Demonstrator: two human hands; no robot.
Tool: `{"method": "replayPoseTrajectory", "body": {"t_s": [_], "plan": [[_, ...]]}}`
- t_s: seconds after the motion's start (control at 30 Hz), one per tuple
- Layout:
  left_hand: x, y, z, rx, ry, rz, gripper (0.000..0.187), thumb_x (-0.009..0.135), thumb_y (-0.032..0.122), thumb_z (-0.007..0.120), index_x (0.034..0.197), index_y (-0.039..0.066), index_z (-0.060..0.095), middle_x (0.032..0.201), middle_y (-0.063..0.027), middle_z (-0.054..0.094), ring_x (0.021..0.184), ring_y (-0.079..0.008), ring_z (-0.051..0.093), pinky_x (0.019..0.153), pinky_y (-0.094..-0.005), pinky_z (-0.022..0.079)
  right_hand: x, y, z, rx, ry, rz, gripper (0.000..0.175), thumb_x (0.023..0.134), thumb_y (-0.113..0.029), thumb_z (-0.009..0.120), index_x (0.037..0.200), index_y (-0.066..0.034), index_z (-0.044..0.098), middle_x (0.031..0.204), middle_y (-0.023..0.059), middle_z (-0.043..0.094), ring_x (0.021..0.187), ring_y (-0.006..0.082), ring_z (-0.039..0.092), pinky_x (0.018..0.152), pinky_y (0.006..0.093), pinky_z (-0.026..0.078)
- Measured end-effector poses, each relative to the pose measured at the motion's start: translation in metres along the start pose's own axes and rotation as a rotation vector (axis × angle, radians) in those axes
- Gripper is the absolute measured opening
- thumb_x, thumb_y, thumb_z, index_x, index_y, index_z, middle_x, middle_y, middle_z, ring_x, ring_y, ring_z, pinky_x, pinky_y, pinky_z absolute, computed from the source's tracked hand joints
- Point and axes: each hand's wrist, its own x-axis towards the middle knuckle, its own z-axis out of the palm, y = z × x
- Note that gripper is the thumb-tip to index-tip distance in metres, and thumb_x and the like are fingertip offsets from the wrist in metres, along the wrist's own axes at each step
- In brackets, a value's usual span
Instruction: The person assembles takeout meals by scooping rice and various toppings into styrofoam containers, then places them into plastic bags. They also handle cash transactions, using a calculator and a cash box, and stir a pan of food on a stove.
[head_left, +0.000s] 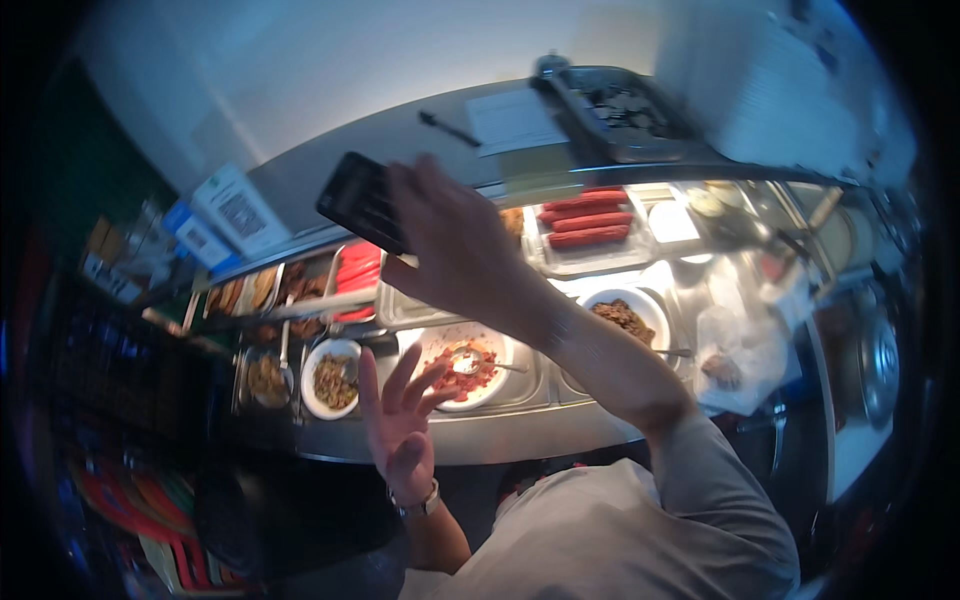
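A dark smartphone (364, 201), tilted over the front edge of the upper shelf, is in my right hand (454, 232), which is blurred. My left hand (401, 431), with a watch on its wrist, is raised palm up with fingers spread and holds nothing. Behind its fingers stand a white bowl of chopped greenish food (335, 381) and a larger white bowl of chopped red food (472, 379) with a metal spoon. Partly hidden by my right forearm is a white bowl of brown minced food (622, 319). Red sausages (589, 219) lie in a metal tray beyond.
On the upper shelf lie a paper sheet (516, 121), a black pen-like object (448, 129) and a metal tray with dark pieces (622, 109). Printed code stands (240, 211) are at the left. Plastic bags (739, 352) lie at the right of the counter.
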Motion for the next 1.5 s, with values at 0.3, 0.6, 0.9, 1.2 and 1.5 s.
{"method": "replayPoseTrajectory", "body": {"t_s": [0.3,0.6,0.9,1.2,1.5], "plan": [[-0.036,-0.063,0.013,0.018,-0.096,-0.469,0.059,0.089,0.013,0.056,0.142,-0.005,0.039,0.121,-0.0276,0.061,0.099,-0.0321,0.068,0.077,-0.0386,0.06,0.016,0.039,0.034,-0.494,0.061,-0.122,0.024,0.073,-0.027,0.064,0.082,-0.0051,0.065,0.089,0.0089,0.062,0.092,0.0238,0.054,0.071,0.036,0.043],[-0.022,-0.166,0.106,0.188,-0.607,-0.767,0.034,0.093,0.006,0.062,0.124,-0.005,0.056,0.109,-0.0153,0.067,0.096,-0.0187,0.066,0.079,-0.0296,0.056,-0.319,0.15,-0.245,-0.894,0.366,0.98,0.045,0.079,-0.026,0.077,0.118,-0.0087,0.06,0.114,0.0153,0.062,0.107,0.0325,0.06,0.089,0.0423,0.05],[-0.015,-0.43,0.294,0.848,-0.891,0.169,0.054,0.072,0.018,0.077,0.12,-0.003,0.061,0.12,-0.0214,0.063,0.106,-0.0327,0.062,0.097,-0.0389,0.047,-0.39,0.238,-0.334,-0.768,-0.017,1.305,0.038,0.086,-0.015,0.056,0.124,-0.011,0.056,0.097,0.015,0.067,0.093,0.0348,0.066,0.084,0.0493,0.049],[-0.012,-0.382,0.339,0.272,-1.008,-0.449,0.013,0.086,0.01,0.063,0.077,0.003,0.056,0.075,0.0009,0.05,0.073,-0.0119,0.046,0.071,-0.0275,0.042,-0.409,0.218,-0.317,-0.11,0.379,0.946,0.086,0.068,-0.034,0.085,0.139,-0.0055,0.044,0.101,0.0187,0.067,0.091,0.0278,0.065,0.077,0.0406,0.051],[-0.046,-0.328,0.352,0.293,-0.925,-0.449,0.019,0.09,0.018,0.059,0.098,0.004,0.049,0.096,-0.0045,0.048,0.091,-0.0177,0.046,0.081,-0.034,0.043,-0.388,0.173,-0.31,-0.303,0.261,1.115,0.043,0.077,-0.007,0.065,0.119,-0.0038,0.055,0.094,0.0199,0.065,0.089,0.0345,0.064,0.076,0.0451,0.049]]}}
